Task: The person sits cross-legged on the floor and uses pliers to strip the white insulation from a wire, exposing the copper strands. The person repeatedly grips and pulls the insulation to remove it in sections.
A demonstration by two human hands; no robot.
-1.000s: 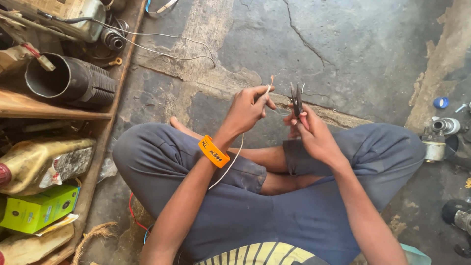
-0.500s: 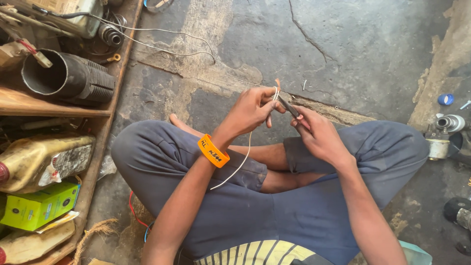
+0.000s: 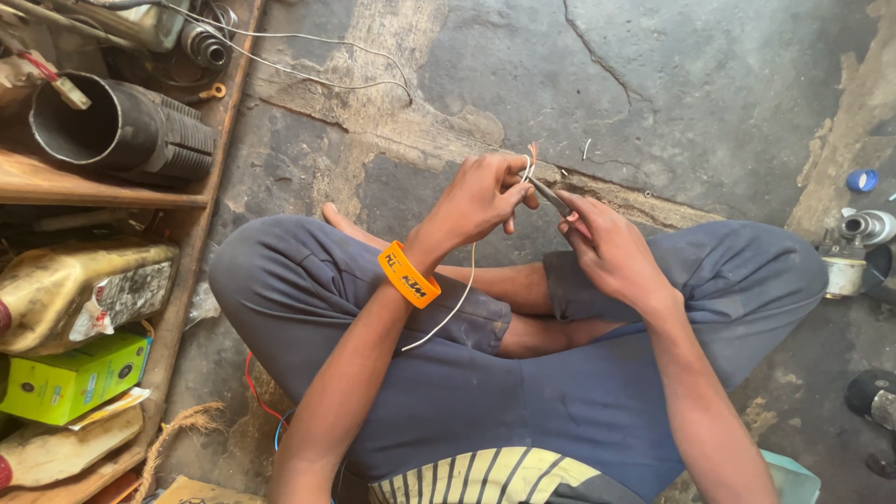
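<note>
I sit cross-legged on a concrete floor. My left hand (image 3: 481, 198), with an orange wristband (image 3: 408, 274) on its wrist, pinches a thin white wire (image 3: 455, 303) whose bared copper end (image 3: 532, 151) sticks up above the fingers. The wire hangs down over my left knee. My right hand (image 3: 611, 247) grips a pair of dark pliers (image 3: 549, 196), and their tip touches the wire just below the bared end. Both hands are close together above my lap.
A wooden shelf (image 3: 103, 198) stands at the left with a black ribbed pipe (image 3: 121, 131), a gold oil can (image 3: 84, 289) and a green box (image 3: 70, 378). Loose wires (image 3: 308, 56) lie on the floor beyond. Metal parts (image 3: 854, 247) and a blue cap (image 3: 861, 180) sit at the right.
The pliers were held upright and apart from the wire a second ago; my right hand has tilted them leftward onto the wire end held in my left hand.
</note>
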